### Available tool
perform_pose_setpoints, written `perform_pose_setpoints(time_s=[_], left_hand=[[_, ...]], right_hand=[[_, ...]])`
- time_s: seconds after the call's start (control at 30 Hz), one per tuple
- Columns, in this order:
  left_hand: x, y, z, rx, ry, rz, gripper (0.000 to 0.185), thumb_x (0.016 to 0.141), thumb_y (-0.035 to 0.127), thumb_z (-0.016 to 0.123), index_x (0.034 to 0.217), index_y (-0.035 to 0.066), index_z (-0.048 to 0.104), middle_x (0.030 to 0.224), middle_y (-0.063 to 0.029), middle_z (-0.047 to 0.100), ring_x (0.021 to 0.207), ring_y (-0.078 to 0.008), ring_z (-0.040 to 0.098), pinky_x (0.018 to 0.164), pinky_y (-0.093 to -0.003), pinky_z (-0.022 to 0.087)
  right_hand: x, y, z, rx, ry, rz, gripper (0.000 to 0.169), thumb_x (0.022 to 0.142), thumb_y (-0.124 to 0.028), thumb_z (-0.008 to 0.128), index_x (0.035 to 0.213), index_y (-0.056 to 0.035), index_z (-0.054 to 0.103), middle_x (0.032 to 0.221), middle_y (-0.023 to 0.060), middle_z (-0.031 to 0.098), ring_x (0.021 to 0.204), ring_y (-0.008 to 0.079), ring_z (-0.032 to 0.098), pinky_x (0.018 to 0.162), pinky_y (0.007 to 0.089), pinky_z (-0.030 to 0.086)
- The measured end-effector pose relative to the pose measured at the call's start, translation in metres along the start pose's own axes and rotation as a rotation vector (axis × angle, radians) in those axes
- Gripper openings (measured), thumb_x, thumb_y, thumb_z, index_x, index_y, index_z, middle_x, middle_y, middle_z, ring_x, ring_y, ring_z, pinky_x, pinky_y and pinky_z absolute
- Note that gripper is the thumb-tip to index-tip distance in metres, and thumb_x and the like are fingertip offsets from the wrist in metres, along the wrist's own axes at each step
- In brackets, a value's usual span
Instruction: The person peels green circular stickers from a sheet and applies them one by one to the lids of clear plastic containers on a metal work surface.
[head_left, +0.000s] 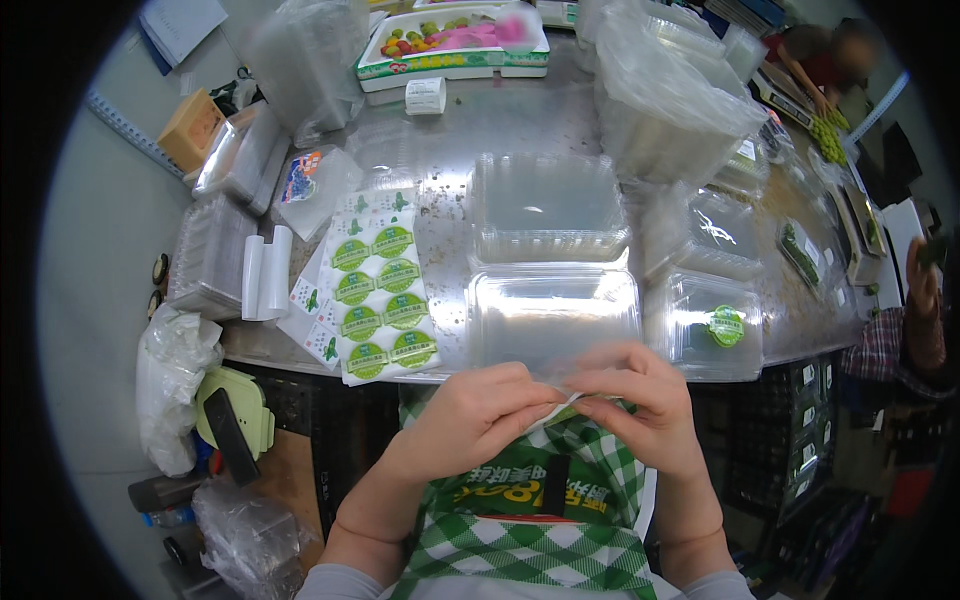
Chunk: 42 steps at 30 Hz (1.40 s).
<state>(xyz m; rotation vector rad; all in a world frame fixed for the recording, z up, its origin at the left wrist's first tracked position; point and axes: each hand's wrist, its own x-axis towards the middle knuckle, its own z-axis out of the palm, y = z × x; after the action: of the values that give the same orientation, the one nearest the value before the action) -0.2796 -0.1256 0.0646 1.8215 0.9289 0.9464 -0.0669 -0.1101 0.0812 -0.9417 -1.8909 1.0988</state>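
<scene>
Close to my apron, at the front edge of the metal table (442, 176), both hands pinch a piece of white sticker paper (553, 414). A green patch shows at its edge. My left hand (486, 412) grips one side between thumb and fingers. My right hand (637, 401) pinches the other side, its upper fingers blurred. Just beyond them lies a clear plastic clamshell box (555, 315), with a stack of clear boxes (547, 202) behind it. A sheet of round green stickers (382, 300) rests to the left. To the right, another clear box (701, 326) bears a round green sticker (726, 325).
Stacked clear containers (210, 255) and white rolls (266, 274) line the left side. A fruit carton (450, 64) and a paper roll (425, 96) stand at the back. Bagged containers (667, 112) rise at the back right. Another person's hand (921, 281) shows at the right.
</scene>
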Motion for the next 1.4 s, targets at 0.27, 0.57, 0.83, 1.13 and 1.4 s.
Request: perform_pose_setpoints(time_s=[0.27, 0.57, 0.83, 1.13, 1.4], left_hand=[[0.0, 0.003, 0.001, -0.059, -0.018, -0.099, 0.011, 0.087, 0.006, 0.059, 0.094, 0.0, 0.065, 0.076, -0.011, 0.06, 0.066, -0.0249, 0.057, 0.059, -0.0307, 0.044], [-0.006, 0.0, 0.002, -0.218, 0.095, -0.23, 0.01, 0.083, 0.001, 0.06, 0.09, -0.003, 0.066, 0.08, -0.0083, 0.066, 0.069, -0.0119, 0.06, 0.064, -0.0227, 0.046], [-0.01, -0.004, -0.004, -0.173, -0.027, -0.227, 0.012, 0.078, 0.006, 0.069, 0.089, 0.001, 0.067, 0.075, -0.0065, 0.064, 0.067, -0.0146, 0.06, 0.059, -0.026, 0.045], [-0.007, -0.005, 0.027, 0.14, -0.367, 0.244, 0.016, 0.079, 0.016, 0.07, 0.081, 0.004, 0.059, 0.084, -0.0078, 0.054, 0.086, -0.0243, 0.058, 0.069, -0.0333, 0.047], [-0.004, -0.004, 0.029, 0.289, -0.223, 0.366, 0.019, 0.075, 0.016, 0.069, 0.079, 0.003, 0.055, 0.109, -0.0161, 0.056, 0.111, -0.0375, 0.052, 0.09, -0.0441, 0.046]], right_hand=[[0.002, -0.005, -0.003, -0.279, -0.048, -0.231, 0.022, 0.072, -0.003, 0.072, 0.093, -0.004, 0.067, 0.103, 0.0125, 0.059, 0.092, 0.0267, 0.061, 0.075, 0.0337, 0.052], [0.003, -0.016, -0.006, -0.609, -0.13, -0.555, 0.021, 0.066, -0.008, 0.064, 0.086, -0.0027, 0.062, 0.089, 0.007, 0.059, 0.093, 0.0244, 0.06, 0.08, 0.0378, 0.05], [0.008, -0.043, -0.038, 0.315, -0.036, -0.367, 0.011, 0.072, -0.008, 0.069, 0.064, -0.0015, 0.066, 0.072, 0.0092, 0.064, 0.065, 0.0221, 0.062, 0.065, 0.0353, 0.053], [0.083, 0.028, -0.029, -0.086, -0.295, 0.256, 0.013, 0.079, -0.007, 0.066, 0.088, 0.0025, 0.064, 0.073, 0.0065, 0.064, 0.069, 0.0123, 0.059, 0.067, 0.0258, 0.048], [0.092, 0.033, -0.022, -0.177, -0.369, 0.171, 0.01, 0.08, -0.004, 0.064, 0.087, 0.0032, 0.064, 0.074, 0.0059, 0.065, 0.069, 0.01, 0.058, 0.066, 0.0258, 0.048]])
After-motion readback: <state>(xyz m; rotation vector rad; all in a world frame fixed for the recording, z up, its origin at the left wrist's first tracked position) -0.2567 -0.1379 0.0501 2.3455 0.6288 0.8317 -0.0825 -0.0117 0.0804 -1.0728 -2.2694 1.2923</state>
